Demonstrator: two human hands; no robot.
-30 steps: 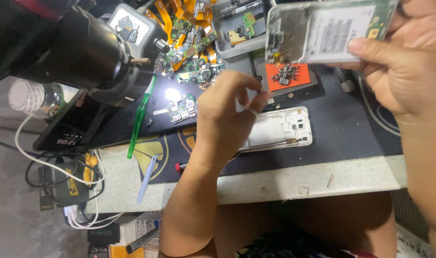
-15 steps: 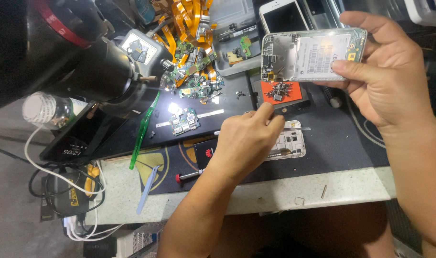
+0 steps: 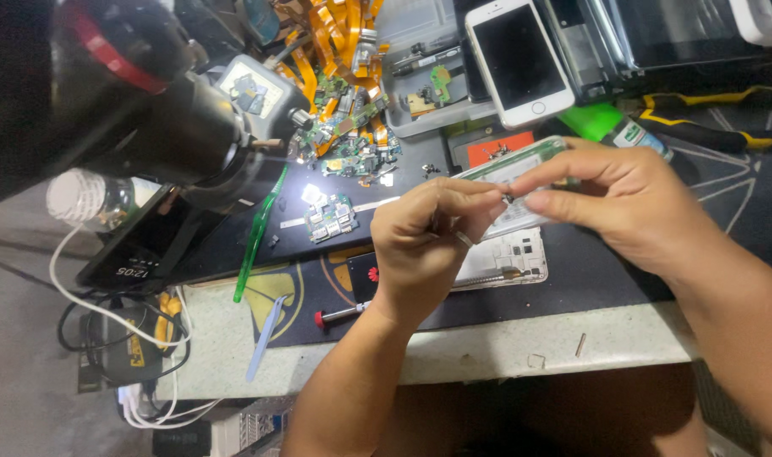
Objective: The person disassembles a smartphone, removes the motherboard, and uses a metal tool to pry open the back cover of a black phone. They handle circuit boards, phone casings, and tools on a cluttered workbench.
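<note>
A: What is held at the middle of the view?

B: A phone frame (image 3: 511, 182) with a pale inner face and a green edge is held above the dark mat (image 3: 623, 279). Its long axis is seen to run from lower left to upper right — the far end is pointed toward the white phone (image 3: 517, 59) lying screen-up.

A: And the hands?

B: The frame is pinched by the right hand (image 3: 631, 203), thumb and forefinger pressed on its near edge. The left hand (image 3: 428, 241) is curled, its fingertips pressed together on something very small right at the frame — what exactly cannot be told.

A: What lies underneath?

B: A white phone housing (image 3: 508, 262) is laid flat on the mat, just below the hands. A red-handled screwdriver (image 3: 343, 315) is seen near the left wrist, green tweezers (image 3: 259, 233) further left, and a small circuit board (image 3: 331, 217) under the microscope (image 3: 191, 127). Loose orange flex cables (image 3: 326, 34) are piled at the back of the surface (image 3: 487, 351).
</note>
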